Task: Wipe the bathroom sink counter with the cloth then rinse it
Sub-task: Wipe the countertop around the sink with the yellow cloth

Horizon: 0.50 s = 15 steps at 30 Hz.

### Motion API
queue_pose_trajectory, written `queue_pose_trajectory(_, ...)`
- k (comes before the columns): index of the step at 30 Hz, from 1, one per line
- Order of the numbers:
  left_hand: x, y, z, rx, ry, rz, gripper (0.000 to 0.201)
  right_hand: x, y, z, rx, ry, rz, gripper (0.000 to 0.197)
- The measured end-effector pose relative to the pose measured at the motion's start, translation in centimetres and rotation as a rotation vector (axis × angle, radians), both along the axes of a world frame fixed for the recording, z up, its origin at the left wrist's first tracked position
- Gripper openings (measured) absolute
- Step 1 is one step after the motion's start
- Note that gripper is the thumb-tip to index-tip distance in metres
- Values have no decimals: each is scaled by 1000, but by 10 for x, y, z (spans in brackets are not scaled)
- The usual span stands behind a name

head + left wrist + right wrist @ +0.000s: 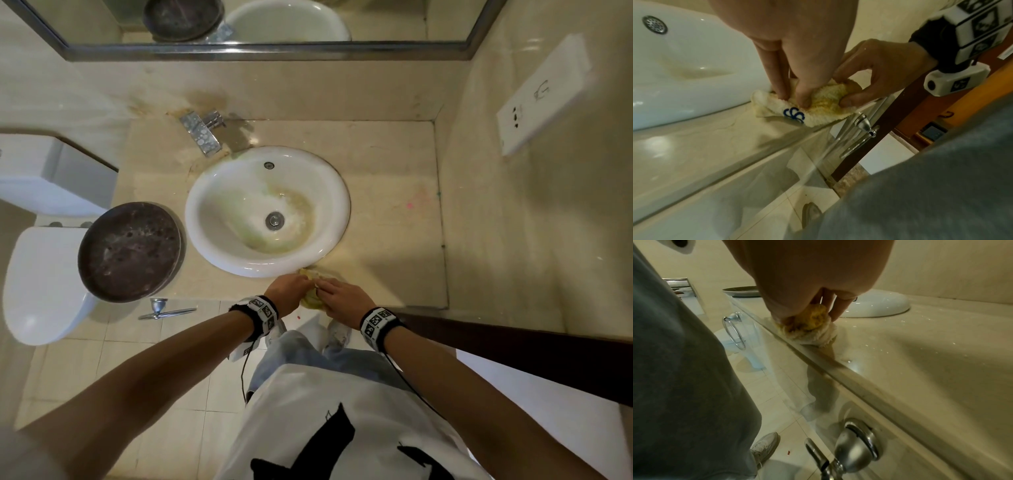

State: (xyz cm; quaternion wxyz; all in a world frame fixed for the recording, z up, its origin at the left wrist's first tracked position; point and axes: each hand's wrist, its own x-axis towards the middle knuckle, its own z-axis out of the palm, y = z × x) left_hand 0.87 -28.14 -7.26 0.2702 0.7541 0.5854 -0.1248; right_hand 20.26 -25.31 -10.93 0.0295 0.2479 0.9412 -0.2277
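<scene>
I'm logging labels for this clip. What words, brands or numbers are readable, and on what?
No readable words or numbers anywhere.
On the cloth: a blue swirl emblem, no legible letters.
On the left wristband and right wristband: black-and-white marker patterns, no text.

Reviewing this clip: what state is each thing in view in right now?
Cloth: bunched, yellow-stained, on the counter's front edge.
Left hand: fingers pinch the cloth.
Right hand: fingers grip the cloth.
Tap: no water running.
Sink: yellowish stains in the basin.
Toilet lid: down.
Dark plate: flat on the counter, left of the sink.
</scene>
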Motion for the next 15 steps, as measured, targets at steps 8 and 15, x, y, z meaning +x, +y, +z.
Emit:
queue_pose_trajectory(8, 33, 41, 6, 58, -13, -50, 29, 30, 20, 1, 26, -63, -102, 38)
queue_pose_trajectory(15, 67, 75, 2, 139, -39, -64, 26, 60, 45, 3, -43, -152, -252, 63)
